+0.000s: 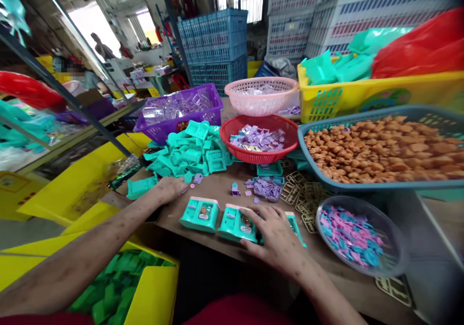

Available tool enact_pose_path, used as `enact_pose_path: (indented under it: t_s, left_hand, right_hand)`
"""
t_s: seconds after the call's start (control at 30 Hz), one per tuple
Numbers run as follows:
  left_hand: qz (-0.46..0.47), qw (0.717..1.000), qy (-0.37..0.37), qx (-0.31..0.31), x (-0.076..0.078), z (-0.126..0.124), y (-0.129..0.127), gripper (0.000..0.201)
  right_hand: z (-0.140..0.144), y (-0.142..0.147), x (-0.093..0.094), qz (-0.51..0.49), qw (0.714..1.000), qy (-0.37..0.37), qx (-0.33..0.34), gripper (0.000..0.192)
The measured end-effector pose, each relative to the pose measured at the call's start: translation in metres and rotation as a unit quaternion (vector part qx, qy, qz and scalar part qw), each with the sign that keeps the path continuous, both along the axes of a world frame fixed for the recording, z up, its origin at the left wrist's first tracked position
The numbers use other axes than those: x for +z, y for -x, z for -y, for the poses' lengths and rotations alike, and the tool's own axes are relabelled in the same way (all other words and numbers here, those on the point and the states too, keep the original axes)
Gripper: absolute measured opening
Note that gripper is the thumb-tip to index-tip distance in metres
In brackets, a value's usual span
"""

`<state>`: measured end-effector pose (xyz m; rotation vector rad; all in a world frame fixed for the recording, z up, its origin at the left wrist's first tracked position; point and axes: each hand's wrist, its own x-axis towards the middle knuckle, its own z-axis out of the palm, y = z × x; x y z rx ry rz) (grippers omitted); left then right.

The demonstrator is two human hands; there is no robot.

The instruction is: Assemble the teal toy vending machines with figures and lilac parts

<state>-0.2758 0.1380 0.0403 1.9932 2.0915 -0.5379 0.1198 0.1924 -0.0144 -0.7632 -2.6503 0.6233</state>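
Three small teal toy boxes lie in a row near the table's front edge. My right hand (276, 235) rests over the middle teal box (235, 222) and covers most of the right teal box (294, 223). The left teal box (200, 213) lies free beside them. My left hand (169, 189) reaches to the foot of a heap of teal plastic parts (192, 155), fingers bent on the table by a small purple piece (197, 178). What the left fingers hold is not visible.
A red basket (259, 157) of purple pieces, a pink basket (261, 104), a purple basket (181, 122), a blue tray (362, 186) of brown pieces, a clear bowl (328, 252) of coloured bits, gold frames (302, 194), a yellow bin (159, 291) with green parts. Another person sits far left.
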Motion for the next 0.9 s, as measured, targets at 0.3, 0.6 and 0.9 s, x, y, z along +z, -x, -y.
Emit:
enact_pose_path:
  t_s: [0.3, 0.6, 0.9]
  left_hand:
    - [0.149, 0.965, -0.212, -0.049, 0.040, 0.035, -0.030, 0.028]
    - [0.378, 0.845, -0.331, -0.184, 0.026, 0.030, -0.166, 0.049]
    - [0.474, 0.811, -0.343, 0.007, 0.022, 0.034, -0.203, 0.031]
  right_hand:
    - [0.006, -0.003, 0.026, -0.232, 0.969, 0.037, -0.074, 0.042]
    - [0.022, 0.024, 0.038, -0.391, 0.802, 0.450, -0.025, 0.049]
    - [0.032, 0.004, 0.026, -0.466, 0.824, 0.279, -0.159, 0.035]
